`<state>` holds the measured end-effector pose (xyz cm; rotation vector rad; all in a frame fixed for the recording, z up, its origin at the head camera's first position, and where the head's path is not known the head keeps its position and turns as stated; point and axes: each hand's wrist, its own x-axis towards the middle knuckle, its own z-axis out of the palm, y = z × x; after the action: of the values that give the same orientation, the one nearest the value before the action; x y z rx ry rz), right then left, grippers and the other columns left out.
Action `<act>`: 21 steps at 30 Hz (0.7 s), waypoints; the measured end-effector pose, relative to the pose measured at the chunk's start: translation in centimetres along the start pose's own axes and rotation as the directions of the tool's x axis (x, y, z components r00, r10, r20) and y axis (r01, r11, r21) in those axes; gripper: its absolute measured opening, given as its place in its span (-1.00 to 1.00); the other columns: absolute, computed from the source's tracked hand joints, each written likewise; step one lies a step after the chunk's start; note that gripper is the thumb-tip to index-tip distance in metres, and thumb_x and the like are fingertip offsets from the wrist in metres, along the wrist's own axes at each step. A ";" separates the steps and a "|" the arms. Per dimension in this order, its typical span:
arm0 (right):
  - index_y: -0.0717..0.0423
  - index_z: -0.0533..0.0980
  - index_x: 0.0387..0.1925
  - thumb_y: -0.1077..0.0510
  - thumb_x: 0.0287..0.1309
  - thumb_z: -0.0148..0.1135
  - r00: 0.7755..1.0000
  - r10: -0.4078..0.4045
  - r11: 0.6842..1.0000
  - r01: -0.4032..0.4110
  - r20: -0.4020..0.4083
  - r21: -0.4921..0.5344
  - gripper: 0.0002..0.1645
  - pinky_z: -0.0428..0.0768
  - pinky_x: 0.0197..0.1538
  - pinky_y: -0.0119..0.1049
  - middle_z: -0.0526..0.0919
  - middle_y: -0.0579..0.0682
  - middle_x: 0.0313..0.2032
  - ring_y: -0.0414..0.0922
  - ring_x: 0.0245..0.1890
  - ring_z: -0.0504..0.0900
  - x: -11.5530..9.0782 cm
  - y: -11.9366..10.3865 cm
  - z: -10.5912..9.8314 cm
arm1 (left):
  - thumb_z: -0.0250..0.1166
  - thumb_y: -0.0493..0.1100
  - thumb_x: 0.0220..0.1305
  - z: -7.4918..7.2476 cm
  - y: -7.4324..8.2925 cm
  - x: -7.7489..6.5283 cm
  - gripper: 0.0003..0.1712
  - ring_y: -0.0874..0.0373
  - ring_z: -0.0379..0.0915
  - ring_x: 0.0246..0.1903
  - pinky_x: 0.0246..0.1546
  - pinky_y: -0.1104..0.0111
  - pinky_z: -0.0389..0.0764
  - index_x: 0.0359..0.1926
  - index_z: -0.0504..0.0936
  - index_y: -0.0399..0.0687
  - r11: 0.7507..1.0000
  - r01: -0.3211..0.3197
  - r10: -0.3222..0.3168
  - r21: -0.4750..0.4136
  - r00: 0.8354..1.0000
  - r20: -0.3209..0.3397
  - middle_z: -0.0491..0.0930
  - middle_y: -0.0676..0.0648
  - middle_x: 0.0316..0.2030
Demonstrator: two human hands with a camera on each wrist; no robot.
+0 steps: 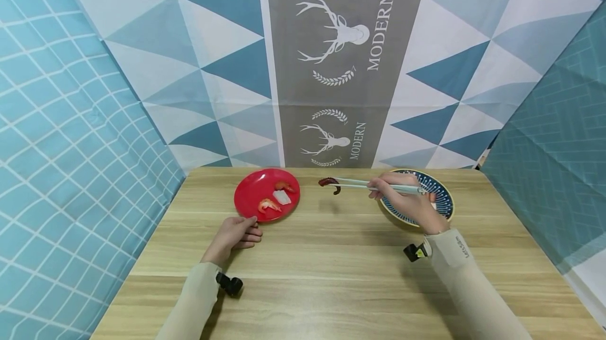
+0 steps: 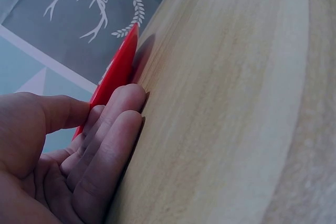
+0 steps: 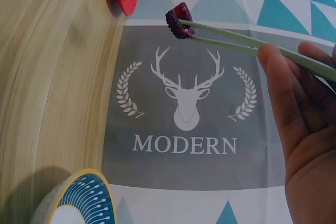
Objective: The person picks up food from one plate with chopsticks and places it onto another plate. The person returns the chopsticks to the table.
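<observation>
My right hand (image 1: 409, 200) holds a pair of pale green chopsticks (image 1: 357, 183). Their tips grip a dark red octopus tentacle (image 1: 327, 182), raised over the table between plate and bowl; the right wrist view shows the suckers on the tentacle (image 3: 180, 21). At the near rim of a red plate (image 1: 246, 198), my left hand (image 1: 236, 233) pinches the edge, thumb on top and fingers below. On that plate lie two orange shrimp-like pieces (image 1: 269, 205) and a white piece (image 1: 282, 197). Beneath the right hand stands a blue patterned bowl (image 1: 444, 200), partly hidden.
The wooden table (image 1: 322, 277) ends at a patterned cloth backdrop (image 1: 331, 66). Blue checked cloth (image 1: 71, 145) hangs on the left, teal cloth (image 1: 554, 145) on the right. Small black cameras sit on both wrists.
</observation>
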<state>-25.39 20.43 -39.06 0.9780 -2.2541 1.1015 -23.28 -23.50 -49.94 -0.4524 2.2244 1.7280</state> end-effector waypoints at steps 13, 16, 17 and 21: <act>0.06 0.73 -0.31 0.43 0.34 0.17 1.000 -0.007 0.998 0.008 -0.012 0.067 -0.70 0.66 -0.25 -0.62 0.79 -0.12 -0.46 -0.20 -0.48 0.74 0.2 0.0 0.7 | 0.17 0.07 0.54 0.0 0.0 0.0 -0.54 0.15 0.76 -0.38 -0.29 0.33 0.80 -0.02 0.59 -0.31 1.000 0.002 -0.002 -0.005 1.000 0.003 0.77 -0.10 -0.32; 0.07 0.73 -0.32 0.43 0.35 0.16 1.000 0.001 0.998 0.000 -0.011 0.071 -0.69 0.66 -0.28 -0.59 0.79 -0.12 -0.46 -0.20 -0.49 0.73 0.2 -0.1 0.9 | 0.17 0.08 0.54 0.0 -0.1 0.0 -0.54 0.15 0.76 -0.37 -0.29 0.32 0.80 -0.02 0.59 -0.31 1.000 -0.001 0.001 -0.005 1.000 0.004 0.77 -0.10 -0.32; 0.07 0.73 -0.32 0.43 0.36 0.16 1.000 0.003 0.998 -0.002 -0.011 0.070 -0.69 0.67 -0.29 -0.59 0.79 -0.12 -0.46 -0.21 -0.49 0.73 0.2 -0.1 1.0 | 0.17 0.08 0.54 0.0 -0.1 0.0 -0.54 0.15 0.76 -0.37 -0.29 0.32 0.80 -0.02 0.59 -0.31 1.000 -0.002 0.002 -0.005 1.000 0.004 0.77 -0.10 -0.32; 0.08 0.74 -0.32 0.43 0.36 0.17 1.000 0.011 0.997 -0.010 -0.010 0.078 -0.70 0.68 -0.29 -0.57 0.79 -0.10 -0.46 -0.20 -0.49 0.74 0.3 -0.2 1.2 | 0.17 0.08 0.54 0.0 0.0 -0.1 -0.54 0.15 0.76 -0.37 -0.28 0.32 0.80 -0.01 0.59 -0.31 1.000 -0.003 0.003 -0.002 1.000 0.005 0.77 -0.10 -0.32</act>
<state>-25.50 19.31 -39.48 0.9897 -2.2255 1.2046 -23.22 -23.52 -49.91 -0.4447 2.2208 1.7311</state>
